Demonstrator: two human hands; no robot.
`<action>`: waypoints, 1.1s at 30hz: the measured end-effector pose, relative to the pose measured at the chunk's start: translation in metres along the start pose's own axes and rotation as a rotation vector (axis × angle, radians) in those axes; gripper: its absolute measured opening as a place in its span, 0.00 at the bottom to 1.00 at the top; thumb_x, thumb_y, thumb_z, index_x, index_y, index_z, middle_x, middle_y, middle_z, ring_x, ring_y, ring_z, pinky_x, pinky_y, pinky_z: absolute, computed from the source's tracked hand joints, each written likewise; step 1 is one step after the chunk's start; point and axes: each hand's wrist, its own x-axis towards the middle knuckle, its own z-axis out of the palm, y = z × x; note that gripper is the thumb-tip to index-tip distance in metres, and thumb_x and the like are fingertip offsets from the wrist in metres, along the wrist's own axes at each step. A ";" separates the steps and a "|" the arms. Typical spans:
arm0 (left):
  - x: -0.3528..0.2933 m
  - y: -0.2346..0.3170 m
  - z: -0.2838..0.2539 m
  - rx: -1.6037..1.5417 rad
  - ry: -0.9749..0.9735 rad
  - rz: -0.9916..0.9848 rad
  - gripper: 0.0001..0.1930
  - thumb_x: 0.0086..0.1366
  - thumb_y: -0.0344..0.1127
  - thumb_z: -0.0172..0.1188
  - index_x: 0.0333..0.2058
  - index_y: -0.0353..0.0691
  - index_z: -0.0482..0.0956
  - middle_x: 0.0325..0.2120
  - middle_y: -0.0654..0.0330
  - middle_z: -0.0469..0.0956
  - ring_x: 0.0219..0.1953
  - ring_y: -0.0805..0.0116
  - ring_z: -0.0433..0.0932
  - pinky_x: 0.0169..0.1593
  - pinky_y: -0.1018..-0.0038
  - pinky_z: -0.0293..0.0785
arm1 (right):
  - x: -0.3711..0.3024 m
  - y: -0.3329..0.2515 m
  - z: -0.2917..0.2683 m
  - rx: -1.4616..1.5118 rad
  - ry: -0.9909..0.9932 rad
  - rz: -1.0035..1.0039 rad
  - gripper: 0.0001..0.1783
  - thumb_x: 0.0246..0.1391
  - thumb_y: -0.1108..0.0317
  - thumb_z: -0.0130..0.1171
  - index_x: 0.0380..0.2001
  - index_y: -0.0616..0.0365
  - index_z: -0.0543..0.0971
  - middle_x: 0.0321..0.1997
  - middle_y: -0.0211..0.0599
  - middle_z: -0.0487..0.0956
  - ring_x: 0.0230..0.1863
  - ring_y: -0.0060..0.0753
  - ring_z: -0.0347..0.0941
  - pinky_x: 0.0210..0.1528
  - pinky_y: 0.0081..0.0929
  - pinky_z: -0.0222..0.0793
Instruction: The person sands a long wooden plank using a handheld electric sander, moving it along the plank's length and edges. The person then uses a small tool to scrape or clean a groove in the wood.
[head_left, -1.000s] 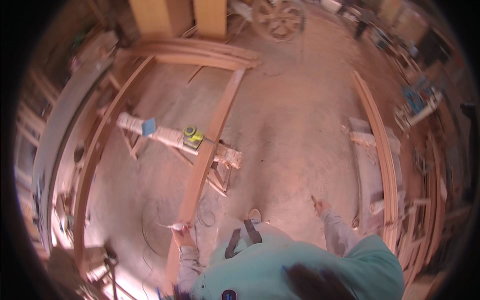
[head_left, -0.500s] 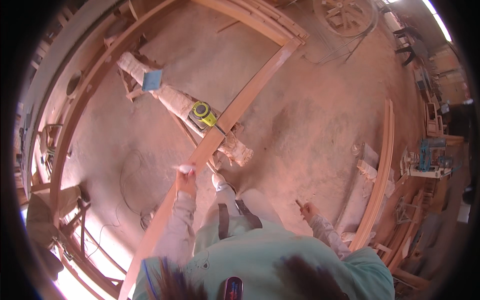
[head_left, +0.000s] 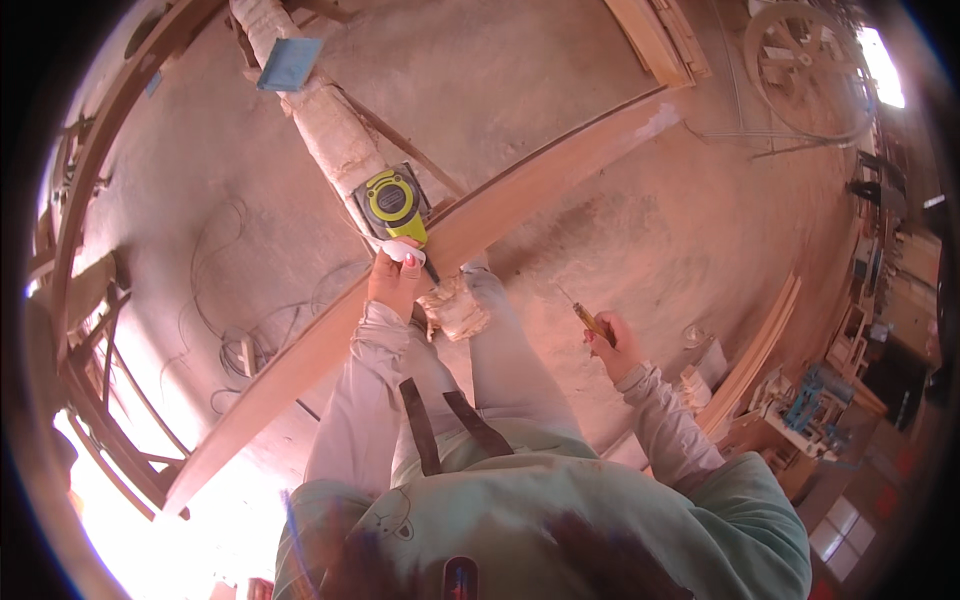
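My left hand [head_left: 396, 278] is closed on a small white piece [head_left: 403, 251], its kind unclear, at the near edge of a long wooden board [head_left: 540, 178]. Just beyond it a yellow-green power sander [head_left: 391, 203] rests on a padded, wrapped beam [head_left: 335, 130] that passes under the board. Off to the right, my right hand [head_left: 617, 345] grips a screwdriver-like tool [head_left: 590, 320] with an amber handle and a thin metal shaft. It is held in the air, apart from the board, its shaft pointing forward and left.
A blue square sheet [head_left: 289, 64] lies on the padded beam's far part. Cables [head_left: 205, 265] loop over the floor at left. Long timbers [head_left: 755, 350] lie at right, near a blue machine [head_left: 808, 400]. A large spoked wheel [head_left: 805, 60] is at the far right.
My view has shifted, and I am closer to the sander. My left hand has moved forward along the board to beside the sander. The right hand has risen, showing its tool more plainly.
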 end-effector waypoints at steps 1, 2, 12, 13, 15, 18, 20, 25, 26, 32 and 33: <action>0.005 0.000 0.003 -0.001 0.015 0.007 0.14 0.69 0.41 0.58 0.47 0.40 0.71 0.39 0.67 0.72 0.41 0.78 0.69 0.49 0.79 0.65 | 0.018 -0.009 -0.009 -0.024 -0.040 -0.019 0.10 0.58 0.70 0.59 0.39 0.59 0.71 0.26 0.28 0.73 0.26 0.18 0.69 0.28 0.20 0.66; 0.009 -0.001 0.006 -0.001 0.030 0.014 0.14 0.70 0.41 0.58 0.47 0.40 0.71 0.39 0.67 0.72 0.41 0.78 0.68 0.49 0.79 0.65 | 0.033 -0.014 -0.018 -0.035 -0.077 -0.031 0.09 0.58 0.70 0.59 0.39 0.59 0.71 0.26 0.28 0.73 0.26 0.18 0.69 0.29 0.20 0.66; 0.017 0.031 0.040 0.262 0.179 -0.078 0.14 0.70 0.43 0.57 0.46 0.38 0.72 0.38 0.63 0.74 0.38 0.77 0.72 0.43 0.78 0.70 | 0.180 -0.181 0.095 0.322 -0.128 -0.409 0.14 0.65 0.66 0.53 0.49 0.62 0.69 0.37 0.34 0.78 0.38 0.24 0.76 0.40 0.22 0.71; 0.015 0.028 0.032 0.215 0.175 -0.072 0.15 0.70 0.43 0.57 0.46 0.38 0.72 0.38 0.63 0.74 0.39 0.77 0.72 0.43 0.78 0.70 | 0.204 -0.185 0.116 0.160 -0.144 -0.510 0.15 0.65 0.65 0.52 0.49 0.62 0.69 0.37 0.34 0.78 0.38 0.23 0.76 0.38 0.21 0.71; 0.015 0.032 0.034 0.180 0.176 -0.083 0.16 0.71 0.45 0.56 0.47 0.37 0.70 0.37 0.63 0.73 0.40 0.76 0.71 0.42 0.77 0.71 | 0.244 -0.169 0.152 0.084 -0.248 -0.553 0.15 0.66 0.62 0.52 0.48 0.63 0.69 0.37 0.33 0.78 0.37 0.21 0.74 0.36 0.18 0.70; 0.014 0.041 0.044 -0.044 0.205 -0.193 0.16 0.71 0.44 0.55 0.47 0.38 0.71 0.34 0.65 0.72 0.36 0.77 0.70 0.41 0.77 0.70 | 0.266 -0.149 0.186 0.269 -0.438 -0.427 0.16 0.66 0.60 0.52 0.47 0.63 0.70 0.37 0.32 0.77 0.35 0.19 0.72 0.34 0.15 0.68; 0.012 0.036 0.039 0.023 0.243 -0.092 0.17 0.71 0.45 0.54 0.48 0.37 0.70 0.31 0.66 0.71 0.28 0.79 0.67 0.34 0.80 0.65 | 0.253 -0.151 0.194 0.262 -0.489 -0.374 0.15 0.67 0.60 0.51 0.46 0.62 0.70 0.40 0.33 0.78 0.36 0.18 0.73 0.34 0.14 0.67; -0.010 0.048 0.021 0.036 0.334 -0.035 0.13 0.70 0.36 0.51 0.48 0.35 0.70 0.28 0.68 0.68 0.24 0.83 0.61 0.27 0.84 0.57 | 0.242 -0.176 0.194 0.551 -0.651 -0.204 0.12 0.65 0.64 0.53 0.43 0.62 0.71 0.37 0.34 0.79 0.39 0.23 0.74 0.42 0.25 0.70; -0.020 0.050 0.014 0.001 0.362 -0.026 0.12 0.69 0.35 0.51 0.47 0.35 0.72 0.29 0.68 0.70 0.26 0.84 0.62 0.28 0.85 0.58 | 0.236 -0.193 0.179 0.271 -0.633 -0.272 0.12 0.64 0.64 0.54 0.44 0.61 0.72 0.40 0.36 0.79 0.41 0.25 0.75 0.42 0.26 0.71; -0.099 0.063 -0.043 0.096 0.648 0.115 0.12 0.69 0.33 0.46 0.46 0.34 0.69 0.32 0.61 0.72 0.24 0.81 0.62 0.26 0.85 0.58 | 0.215 -0.213 0.105 -1.042 -0.501 -0.677 0.14 0.59 0.66 0.57 0.49 0.46 0.76 0.42 0.39 0.80 0.42 0.44 0.77 0.43 0.36 0.74; -0.111 0.067 -0.055 0.122 0.674 0.143 0.12 0.70 0.35 0.46 0.46 0.34 0.69 0.33 0.60 0.72 0.23 0.81 0.62 0.25 0.85 0.57 | 0.208 -0.210 0.101 -1.150 -0.530 -0.664 0.15 0.58 0.66 0.56 0.50 0.44 0.76 0.42 0.39 0.79 0.42 0.47 0.76 0.43 0.38 0.74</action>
